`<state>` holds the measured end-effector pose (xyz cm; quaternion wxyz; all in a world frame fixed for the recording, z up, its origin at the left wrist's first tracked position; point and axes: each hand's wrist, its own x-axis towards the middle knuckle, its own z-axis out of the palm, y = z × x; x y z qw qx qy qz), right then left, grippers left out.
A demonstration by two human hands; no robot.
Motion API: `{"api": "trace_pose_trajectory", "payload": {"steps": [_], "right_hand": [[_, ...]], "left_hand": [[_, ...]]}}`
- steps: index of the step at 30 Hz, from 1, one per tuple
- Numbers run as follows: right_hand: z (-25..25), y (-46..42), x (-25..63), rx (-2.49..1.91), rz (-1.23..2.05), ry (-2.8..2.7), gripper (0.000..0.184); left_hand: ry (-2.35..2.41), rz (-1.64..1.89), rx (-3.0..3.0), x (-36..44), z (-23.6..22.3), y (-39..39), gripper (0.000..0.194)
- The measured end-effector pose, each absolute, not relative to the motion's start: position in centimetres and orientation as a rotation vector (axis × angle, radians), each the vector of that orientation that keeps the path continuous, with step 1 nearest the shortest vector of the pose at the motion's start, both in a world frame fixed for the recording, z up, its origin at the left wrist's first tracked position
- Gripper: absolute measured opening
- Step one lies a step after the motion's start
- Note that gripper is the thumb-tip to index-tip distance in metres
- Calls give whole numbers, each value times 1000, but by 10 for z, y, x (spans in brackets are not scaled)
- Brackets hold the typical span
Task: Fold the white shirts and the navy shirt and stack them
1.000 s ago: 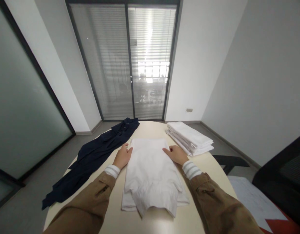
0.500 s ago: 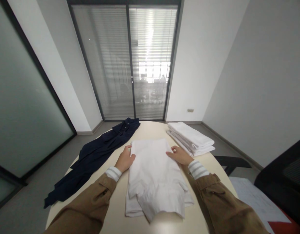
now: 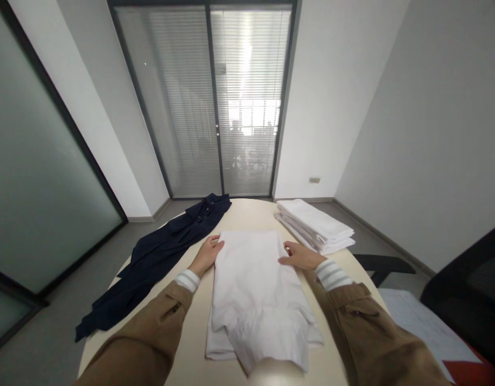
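A folded white shirt [image 3: 251,279] lies in front of me on the round table, its far edge straight and its near end rumpled, with a collar-like band. My left hand [image 3: 207,254] pinches the shirt's left side near the far corner, thumb on top and fingers at the edge. On the opposite side, my right hand [image 3: 302,256] grips the right edge a bit nearer to me, thumb over the cloth. The fingertips under the fabric are partly hidden on both sides.
A dark navy garment [image 3: 162,252] stretches along the table's left side, hanging over the edge. Folded white clothes [image 3: 315,225] are stacked at the far right of the pale table [image 3: 247,212]. A black chair [image 3: 468,300] with papers [image 3: 424,321] stands at the right.
My left hand has slid slightly farther up the shirt's left edge. My right hand has shifted a little to the right, and the shirt's right side has moved outward with it.
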<state>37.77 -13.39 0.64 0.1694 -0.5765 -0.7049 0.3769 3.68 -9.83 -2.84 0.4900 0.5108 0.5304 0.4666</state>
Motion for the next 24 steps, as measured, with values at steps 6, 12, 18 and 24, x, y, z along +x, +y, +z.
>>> {"api": "trace_pose_trajectory", "payload": {"steps": [6,12,18,24], "right_hand": [[7,-136,382,-1435,1314,-2036,51],[9,-134,378,-1376,1341,-2056,59],[-10,-122,368,-1707,831,-1732,54],[-22,-116,373,-1466,727,-1876,47]], "left_hand": [[1264,1242,1200,41,-27,-84,47],[1270,1312,1194,43,-31,-73,41],[1200,1354,1153,45,-32,-74,50],[1195,1350,1077,48,-29,-75,45]]}}
